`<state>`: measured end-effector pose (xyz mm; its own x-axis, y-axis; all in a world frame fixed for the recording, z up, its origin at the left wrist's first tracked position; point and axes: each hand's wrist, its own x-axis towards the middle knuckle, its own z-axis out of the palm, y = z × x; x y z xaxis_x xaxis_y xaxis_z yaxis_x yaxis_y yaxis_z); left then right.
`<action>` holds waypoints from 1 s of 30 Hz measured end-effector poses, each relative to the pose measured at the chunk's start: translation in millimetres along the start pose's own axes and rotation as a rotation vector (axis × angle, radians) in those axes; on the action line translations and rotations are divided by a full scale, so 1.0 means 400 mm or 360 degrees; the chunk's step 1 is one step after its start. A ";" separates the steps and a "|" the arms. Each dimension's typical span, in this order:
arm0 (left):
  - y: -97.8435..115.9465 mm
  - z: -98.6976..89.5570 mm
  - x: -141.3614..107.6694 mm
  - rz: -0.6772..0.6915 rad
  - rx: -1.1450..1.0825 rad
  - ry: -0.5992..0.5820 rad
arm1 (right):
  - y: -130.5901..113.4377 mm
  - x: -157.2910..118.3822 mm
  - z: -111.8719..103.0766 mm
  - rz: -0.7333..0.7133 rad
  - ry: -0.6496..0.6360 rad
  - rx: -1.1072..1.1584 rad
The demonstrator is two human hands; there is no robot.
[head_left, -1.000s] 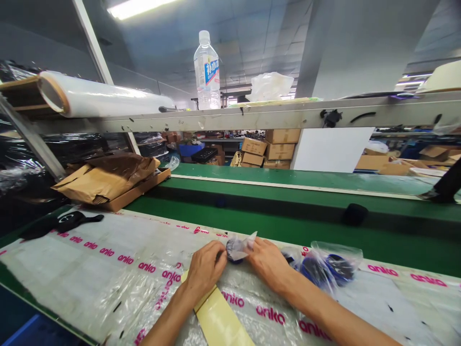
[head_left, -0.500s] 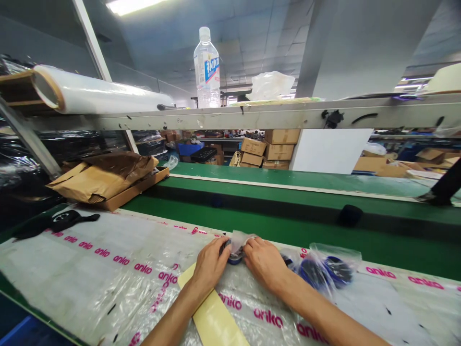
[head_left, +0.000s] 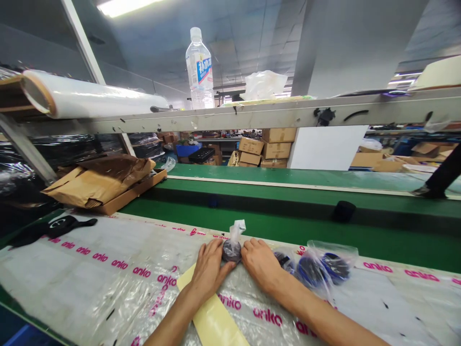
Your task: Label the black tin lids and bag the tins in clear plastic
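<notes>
A dark round roll [head_left: 231, 252] wrapped in a clear plastic bag rests on the printed sheet, with the bag's loose end [head_left: 236, 231] standing up above it. Curved around its left and near side, the fingers and thumb of my left hand [head_left: 209, 267] grip it. My right hand [head_left: 260, 262] has its fingers bent against the right side; some fingertips are hidden. Just right of that hand lie several bagged blue-and-black rolls [head_left: 312, 271]. Under my left forearm is a pale yellow strip [head_left: 219, 321].
Beyond the sheet [head_left: 118, 283] runs a green belt [head_left: 259, 211] with a dark cylindrical thing [head_left: 344, 210] on it. A cardboard tray [head_left: 133, 193] with brown paper stands left, near a black strap-like piece [head_left: 66, 226]. Overhead, a shelf [head_left: 216, 117] holds a bottle [head_left: 200, 72] and film roll [head_left: 97, 97].
The bag's loose end now sticks up above the roll rather than lying between my hands. My left hand has shifted slightly left, its thumb lower along the near side. The view has moved a little.
</notes>
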<state>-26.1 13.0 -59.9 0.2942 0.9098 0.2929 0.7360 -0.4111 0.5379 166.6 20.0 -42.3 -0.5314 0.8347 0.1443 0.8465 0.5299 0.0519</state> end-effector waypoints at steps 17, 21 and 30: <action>0.032 -0.032 0.034 -0.0128 -0.0068 0.0123 | 0.015 0.027 -0.064 0.0409 0.0207 0.0699; 0.035 -0.023 0.045 -0.0188 -0.0025 0.0196 | 0.032 0.038 -0.070 0.0530 0.0223 0.0857; 0.065 -0.041 0.056 -0.0248 -0.0165 0.0275 | 0.058 0.048 -0.120 0.0696 0.0264 0.0971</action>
<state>-10.3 21.9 -26.1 0.0669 0.9431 0.3257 0.6952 -0.2782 0.6628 177.6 41.3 9.2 -0.0996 0.9795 0.1752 0.7848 0.1856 -0.5914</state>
